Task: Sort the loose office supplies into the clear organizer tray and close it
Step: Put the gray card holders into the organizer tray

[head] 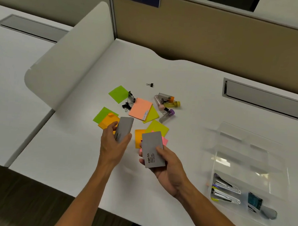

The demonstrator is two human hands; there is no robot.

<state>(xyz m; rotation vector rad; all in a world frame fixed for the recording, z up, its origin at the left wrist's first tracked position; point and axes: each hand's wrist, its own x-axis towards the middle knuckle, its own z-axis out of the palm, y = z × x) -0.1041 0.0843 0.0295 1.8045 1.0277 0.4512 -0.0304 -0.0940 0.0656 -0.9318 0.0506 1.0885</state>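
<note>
My left hand (111, 146) grips a flat grey box (124, 128), tilted on edge above the desk. My right hand (167, 168) holds a second grey box (152, 149) with dark print, face up. Beyond them lie loose sticky-note pads: green (118, 94), salmon (140, 108), orange (108, 120), yellow (157, 128) and pink (165, 140). Black binder clips (129, 102) sit in a cluster, and one clip (150, 85) lies alone farther back. Small clear tubes (168, 103) with coloured caps lie to the right of the pads. The clear organizer tray (246, 164) stands open at the right.
Inside the tray's near end lie two staplers (225, 189), a dark teal item (255, 200) and a grey object (269, 212). A white divider panel (69, 55) rises at the left. A cable slot (267, 101) runs along the desk's back right.
</note>
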